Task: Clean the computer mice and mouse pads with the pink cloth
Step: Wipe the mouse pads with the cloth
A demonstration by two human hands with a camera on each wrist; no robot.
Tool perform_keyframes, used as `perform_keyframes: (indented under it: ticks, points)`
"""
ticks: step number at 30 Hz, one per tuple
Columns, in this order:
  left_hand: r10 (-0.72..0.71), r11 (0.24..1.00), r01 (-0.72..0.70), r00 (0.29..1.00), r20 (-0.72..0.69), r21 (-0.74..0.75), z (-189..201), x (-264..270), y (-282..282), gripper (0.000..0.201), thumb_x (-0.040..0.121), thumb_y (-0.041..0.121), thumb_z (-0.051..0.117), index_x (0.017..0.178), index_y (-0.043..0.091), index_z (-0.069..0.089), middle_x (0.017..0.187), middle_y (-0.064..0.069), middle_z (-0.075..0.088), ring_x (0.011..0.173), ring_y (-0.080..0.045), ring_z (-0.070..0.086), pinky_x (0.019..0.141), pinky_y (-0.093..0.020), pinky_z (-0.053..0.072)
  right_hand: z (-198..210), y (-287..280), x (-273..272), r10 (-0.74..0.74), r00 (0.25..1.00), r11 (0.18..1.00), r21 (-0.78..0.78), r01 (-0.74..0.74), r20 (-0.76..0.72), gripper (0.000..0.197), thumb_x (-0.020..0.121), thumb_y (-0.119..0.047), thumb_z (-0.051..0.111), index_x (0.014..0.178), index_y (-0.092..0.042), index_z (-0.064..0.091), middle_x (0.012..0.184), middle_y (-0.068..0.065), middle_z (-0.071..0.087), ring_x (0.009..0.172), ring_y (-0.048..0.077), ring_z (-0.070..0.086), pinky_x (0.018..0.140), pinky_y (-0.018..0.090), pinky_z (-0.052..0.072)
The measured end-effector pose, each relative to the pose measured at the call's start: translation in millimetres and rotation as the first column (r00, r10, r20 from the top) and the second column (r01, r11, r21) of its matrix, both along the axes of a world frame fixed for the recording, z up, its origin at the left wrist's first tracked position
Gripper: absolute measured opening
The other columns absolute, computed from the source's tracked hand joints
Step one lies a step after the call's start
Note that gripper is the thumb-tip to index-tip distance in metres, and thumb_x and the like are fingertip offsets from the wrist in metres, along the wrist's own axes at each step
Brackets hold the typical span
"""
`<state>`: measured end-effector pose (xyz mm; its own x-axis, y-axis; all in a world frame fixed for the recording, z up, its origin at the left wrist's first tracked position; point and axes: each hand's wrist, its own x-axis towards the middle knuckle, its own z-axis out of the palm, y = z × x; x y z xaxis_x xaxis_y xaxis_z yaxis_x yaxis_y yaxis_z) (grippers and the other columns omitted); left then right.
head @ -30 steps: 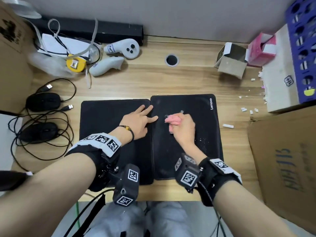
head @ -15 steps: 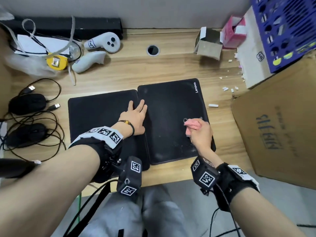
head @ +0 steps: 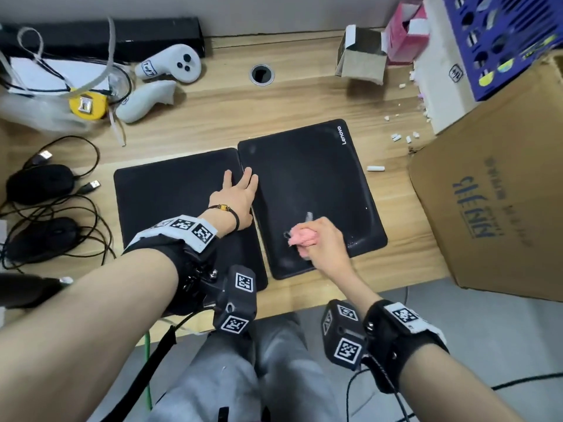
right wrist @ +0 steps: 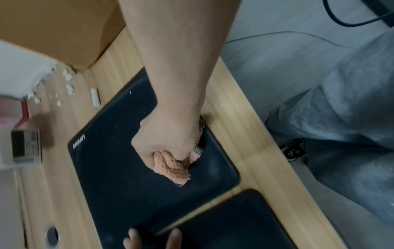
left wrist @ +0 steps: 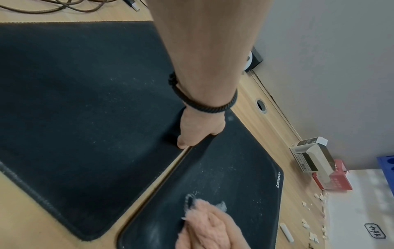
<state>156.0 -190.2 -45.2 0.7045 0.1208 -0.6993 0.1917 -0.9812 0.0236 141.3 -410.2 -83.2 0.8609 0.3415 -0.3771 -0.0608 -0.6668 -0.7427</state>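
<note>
Two black mouse pads lie side by side on the wooden desk: a plain left pad (head: 170,196) and a right pad (head: 313,178) marked Lenovo. My right hand (head: 323,239) grips the bunched pink cloth (head: 301,239) and presses it on the right pad's near half, where pale streaks show. In the right wrist view the pink cloth (right wrist: 170,166) bulges out of the fist. My left hand (head: 237,196) lies flat with straight fingers across the seam between the pads, holding them down. Two black mice (head: 39,182) (head: 45,236) sit at the far left among cables.
A large cardboard box (head: 493,184) stands close to the right pad's right edge. White crumbs (head: 405,137) and a white stick (head: 375,168) lie beside it. Two white controllers (head: 170,65), a yellow tape (head: 86,105) and small boxes (head: 362,54) sit at the back. The desk's front edge is just below the pads.
My right hand has swept the pink cloth from the right pad's upper left, over to its right side, then back to the near middle. The left hand stays pressed at the seam.
</note>
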Motion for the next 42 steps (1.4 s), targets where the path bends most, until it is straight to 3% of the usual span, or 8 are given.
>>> perform_keyframes:
  ticks: [7, 10, 13, 17, 24, 30, 34, 42]
  points:
    - [-0.001, 1.0, 0.0, 1.0, -0.009, -0.027, 0.9, 2.9, 3.7, 0.085, 0.093, 0.022, 0.057, 0.154, 0.023, -0.002, 0.16, 0.01, -0.012, 0.148, -0.031, -0.008, 0.076, -0.04, 0.042, 5.7, 14.9, 63.3, -0.295, 0.917, 0.953, 0.014, 0.303, 0.27, 0.03, 0.08, -0.003, 0.057, 0.09, -0.027, 0.072, 0.101, 0.006, 0.062, 0.094, 0.007, 0.053, 0.091, 0.029, 0.047]
    - [-0.005, 1.0, 0.004, 1.0, -0.009, -0.029, 0.7, 3.3, 7.4, 0.085, 0.093, 0.024, 0.058, 0.154, 0.024, -0.002, 0.16, 0.011, -0.012, 0.148, -0.031, -0.008, 0.076, -0.039, 0.042, -1.7, 36.6, 77.5, -0.089, 0.942, 0.985, -0.114, 0.133, 0.325, 0.027, 0.088, -0.018, 0.054, 0.114, -0.025, 0.062, 0.122, 0.007, 0.053, 0.117, 0.026, 0.045, 0.099, 0.02, 0.028]
    - [-0.016, 1.0, 0.015, 1.0, -0.009, -0.027, 0.4, 5.3, 8.8, 0.087, 0.091, 0.026, 0.06, 0.154, 0.023, 0.0, 0.16, 0.01, -0.01, 0.147, -0.032, -0.006, 0.072, -0.04, 0.04, -1.1, 48.8, 67.8, 0.133, 0.928, 0.961, -0.275, -0.035, 0.349, 0.034, 0.094, -0.023, 0.037, 0.115, -0.018, 0.062, 0.131, 0.002, 0.053, 0.124, 0.03, 0.041, 0.104, 0.032, 0.025]
    - [-0.007, 0.999, 0.007, 1.0, -0.008, -0.035, 0.2, 4.2, 9.0, 0.087, 0.091, 0.025, 0.06, 0.154, 0.023, 0.0, 0.16, 0.01, -0.01, 0.147, -0.032, -0.006, 0.08, -0.044, 0.046, 6.0, 59.0, 41.7, 0.295, 0.869, 0.934, -0.311, -0.175, 0.398, 0.022, 0.088, -0.005, 0.046, 0.098, -0.018, 0.06, 0.108, -0.003, 0.06, 0.101, 0.029, 0.054, 0.089, 0.037, 0.037]
    - [-0.028, 0.999, 0.027, 0.999, -0.015, -0.02, 3.3, 5.5, 6.3, 0.086, 0.092, 0.028, 0.059, 0.154, 0.02, 0.0, 0.161, 0.008, -0.009, 0.147, -0.034, -0.004, 0.088, -0.046, 0.045, 10.2, 62.4, 5.2, 0.314, 0.944, 0.937, -0.191, -0.291, 0.105, 0.022, 0.093, -0.019, 0.054, 0.103, -0.03, 0.071, 0.101, -0.004, 0.048, 0.097, 0.022, 0.049, 0.087, 0.034, 0.048]
    - [-0.035, 0.999, 0.035, 0.999, -0.007, -0.015, -1.7, 7.6, 3.6, 0.085, 0.091, 0.019, 0.059, 0.153, 0.018, 0.002, 0.16, 0.006, -0.008, 0.146, -0.039, -0.002, 0.084, -0.045, 0.046, 20.4, -17.2, 23.8, -0.141, 0.981, 0.959, -0.227, 0.169, 0.133, 0.02, 0.083, -0.037, 0.074, 0.102, -0.031, 0.07, 0.105, 0.002, 0.055, 0.1, 0.021, 0.06, 0.085, 0.033, 0.047]
    - [-0.023, 0.997, 0.021, 0.999, -0.023, -0.077, -6.4, 10.0, 4.9, 0.083, 0.088, 0.013, 0.055, 0.153, 0.014, 0.004, 0.16, 0.002, -0.005, 0.143, -0.046, -0.003, 0.093, -0.046, 0.048, 21.2, -7.0, 34.1, -0.203, 0.971, 0.921, -0.313, 0.232, 0.124, 0.022, 0.087, -0.04, 0.068, 0.103, -0.024, 0.069, 0.105, 0.004, 0.054, 0.1, 0.025, 0.06, 0.082, 0.038, 0.043]
    - [0.109, 0.99, -0.102, 0.992, 0.07, -0.1, -1.9, 15.0, -1.0, 0.068, 0.089, 0.04, 0.062, 0.142, 0.014, 0.028, 0.157, 0.006, 0.012, 0.142, -0.038, 0.012, 0.092, -0.051, 0.04, 20.2, 66.0, -0.2, 0.081, 0.997, 0.969, -0.235, -0.079, -0.003, 0.011, 0.086, -0.031, 0.068, 0.095, -0.027, 0.073, 0.099, -0.003, 0.055, 0.097, 0.021, 0.063, 0.079, 0.031, 0.046]
